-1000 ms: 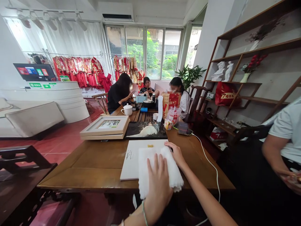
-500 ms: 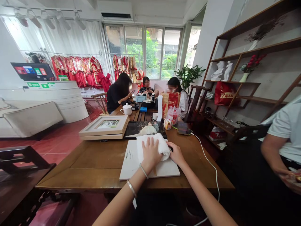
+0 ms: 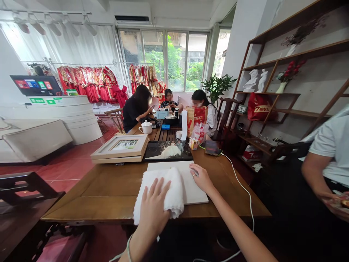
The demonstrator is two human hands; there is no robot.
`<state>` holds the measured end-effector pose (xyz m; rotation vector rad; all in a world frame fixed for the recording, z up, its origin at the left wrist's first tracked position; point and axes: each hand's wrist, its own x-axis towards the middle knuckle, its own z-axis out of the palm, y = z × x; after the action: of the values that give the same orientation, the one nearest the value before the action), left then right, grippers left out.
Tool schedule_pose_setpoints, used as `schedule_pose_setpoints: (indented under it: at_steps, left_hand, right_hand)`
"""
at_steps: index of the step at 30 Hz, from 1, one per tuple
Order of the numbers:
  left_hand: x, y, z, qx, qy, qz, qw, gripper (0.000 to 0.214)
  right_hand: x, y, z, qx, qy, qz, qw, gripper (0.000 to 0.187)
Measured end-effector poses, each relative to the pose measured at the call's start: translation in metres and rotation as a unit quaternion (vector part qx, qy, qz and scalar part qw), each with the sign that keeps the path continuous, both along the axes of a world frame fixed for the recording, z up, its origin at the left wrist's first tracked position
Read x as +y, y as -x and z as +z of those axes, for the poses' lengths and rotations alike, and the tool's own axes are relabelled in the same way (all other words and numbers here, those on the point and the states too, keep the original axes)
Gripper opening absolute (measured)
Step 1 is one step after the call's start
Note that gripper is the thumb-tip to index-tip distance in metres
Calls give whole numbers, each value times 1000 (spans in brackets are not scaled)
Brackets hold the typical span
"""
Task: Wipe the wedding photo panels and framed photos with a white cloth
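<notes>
A white fluffy cloth (image 3: 156, 191) lies over the near left part of a white flat board (image 3: 191, 185) on the wooden table (image 3: 109, 189). My left hand (image 3: 152, 207) lies flat on the cloth with fingers spread, close to the table's front edge. My right hand (image 3: 201, 178) rests on the board's right edge, its fingers curled round a small object I cannot make out.
Beyond the board lie a dark tray (image 3: 167, 150) with a pale object, stacked picture frames (image 3: 120, 147), a phone (image 3: 211, 147) with a white cable (image 3: 245, 196), snack bags and a teapot (image 3: 146, 127). Three people sit at the far end. Another person's arm (image 3: 319, 171) is at right, by wooden shelves.
My left hand has drawn the cloth back from the far end of the board toward me and to the left. My right hand stays at the board's right edge.
</notes>
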<state>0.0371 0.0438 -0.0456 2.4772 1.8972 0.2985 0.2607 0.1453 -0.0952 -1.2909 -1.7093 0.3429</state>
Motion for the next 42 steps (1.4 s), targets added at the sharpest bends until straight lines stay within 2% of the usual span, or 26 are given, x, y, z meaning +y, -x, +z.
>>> schedule_pose_setpoints:
  at_steps: [3, 6, 11, 15, 19, 23, 26, 30, 33, 36, 42]
  left_hand:
    - [13, 13, 1, 8, -23, 37, 999, 76]
    - [38, 20, 4, 13, -43, 52, 998, 68]
    - [76, 19, 3, 15, -70, 50, 996, 62]
    - [89, 16, -2, 25, -83, 33, 996, 61]
    - [93, 18, -1, 34, -74, 25, 996, 61]
    - [88, 15, 7, 37, -46, 28, 998, 60]
    - [67, 8, 10, 42, -23, 30, 998, 65]
    - [26, 0, 6, 41, -28, 32, 998, 71]
    - [11, -1, 1, 28, -30, 27, 999, 73]
    - [22, 3, 1, 22, -41, 21, 999, 70]
    - [73, 8, 6, 21, -51, 33, 998, 61]
  right_hand:
    - [1, -3, -3, -9, -1, 4, 1000, 27]
    - [3, -5, -2, -25, 2, 12, 1000, 27]
    - [5, -6, 1, -34, 23, 21, 999, 23]
    - [5, 0, 0, -33, 11, -6, 999, 26]
    - [5, 6, -3, -44, -5, -33, 998, 31]
    - [6, 7, -6, -40, -9, -38, 998, 32]
    - [7, 5, -7, -38, -14, -39, 998, 32]
    - [8, 4, -8, -39, -16, -34, 999, 32]
    - [9, 5, -8, -34, -16, -33, 999, 32]
    - [10, 5, -7, -30, -16, -38, 999, 32]
    - [10, 4, -2, -34, 2, -23, 999, 30]
